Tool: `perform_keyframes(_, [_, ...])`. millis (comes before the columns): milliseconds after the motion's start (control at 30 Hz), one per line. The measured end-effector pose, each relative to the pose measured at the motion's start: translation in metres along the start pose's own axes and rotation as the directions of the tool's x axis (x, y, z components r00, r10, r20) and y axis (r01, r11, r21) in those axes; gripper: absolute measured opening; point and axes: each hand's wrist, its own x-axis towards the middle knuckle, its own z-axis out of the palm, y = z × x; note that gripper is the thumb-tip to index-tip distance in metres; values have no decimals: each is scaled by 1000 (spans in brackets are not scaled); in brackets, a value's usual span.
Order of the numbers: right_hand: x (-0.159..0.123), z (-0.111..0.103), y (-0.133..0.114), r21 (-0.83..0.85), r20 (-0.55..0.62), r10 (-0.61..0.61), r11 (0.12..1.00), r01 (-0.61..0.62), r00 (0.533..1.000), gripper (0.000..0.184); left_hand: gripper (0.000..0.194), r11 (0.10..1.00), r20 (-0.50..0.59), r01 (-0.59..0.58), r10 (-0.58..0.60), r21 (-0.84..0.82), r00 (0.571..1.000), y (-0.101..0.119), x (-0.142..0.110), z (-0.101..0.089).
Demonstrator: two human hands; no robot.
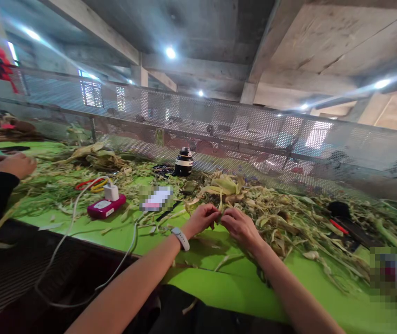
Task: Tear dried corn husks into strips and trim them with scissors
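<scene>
My left hand [203,218], with a white band on its wrist, and my right hand [240,226] meet over the bright green table [122,234]. Both have their fingers pinched together on a thin strip of dried leaf [220,214] at the near edge of a heap of pale dried husks [226,188]. The fingertips of the two hands almost touch. Green and yellowish leaf scraps lie all around them.
A pink power bank [105,207] with a white plug and cable lies to the left, and a black-and-white jar [183,162] stands farther back. Another person's sleeve and fist [14,165] are at far left. Red-handled tools [339,226] lie at right. A perforated metal screen [240,127] closes the table's far side.
</scene>
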Motion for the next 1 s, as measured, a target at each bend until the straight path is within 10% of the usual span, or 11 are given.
perform_keyframes(400, [-1,11,0,271,-108,243,940,-206,964,12,44,997,-36,-5,3,-72,999,-1,1,-2])
perform_keyframes(1000, [1,12,2,428,81,491,768,-475,867,11,42,982,19,107,-105,-158,994,-3,-1,0])
